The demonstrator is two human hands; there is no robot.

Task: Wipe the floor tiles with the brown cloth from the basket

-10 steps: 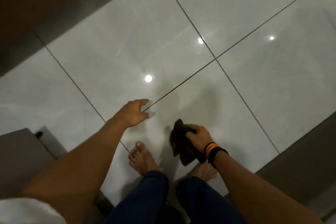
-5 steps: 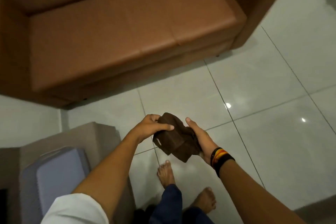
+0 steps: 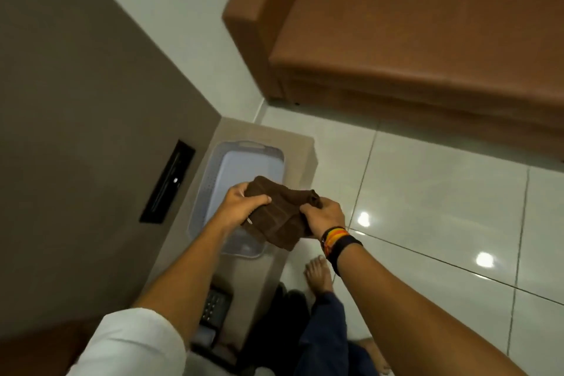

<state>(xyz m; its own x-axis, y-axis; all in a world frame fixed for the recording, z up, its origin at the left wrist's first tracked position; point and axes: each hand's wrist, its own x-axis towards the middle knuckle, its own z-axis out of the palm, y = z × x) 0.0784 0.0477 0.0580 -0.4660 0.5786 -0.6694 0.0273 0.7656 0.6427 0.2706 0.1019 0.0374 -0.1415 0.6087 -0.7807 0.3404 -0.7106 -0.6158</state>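
The brown cloth [image 3: 277, 217] is bunched between both my hands, held in the air. My left hand [image 3: 239, 204] grips its left edge and my right hand [image 3: 323, 215] grips its right edge. Directly below and behind the cloth sits the pale lavender plastic basket [image 3: 241, 159], which rests on a low beige side table [image 3: 293, 143]; the basket looks empty where it shows. Glossy white floor tiles [image 3: 442, 192] with dark grout lines spread out to the right.
A brown leather sofa [image 3: 412, 33] stands at the upper right on the tiles. A grey-brown wall [image 3: 76, 85] with a black slot [image 3: 168, 181] fills the left. My bare feet [image 3: 319, 273] stand beside the side table. A dark keypad device [image 3: 215, 304] lies on the side table's near end.
The view swung left from the open tiles to the sofa and then the basket. My left hand joined the right on the cloth, and both now hold it over the basket.
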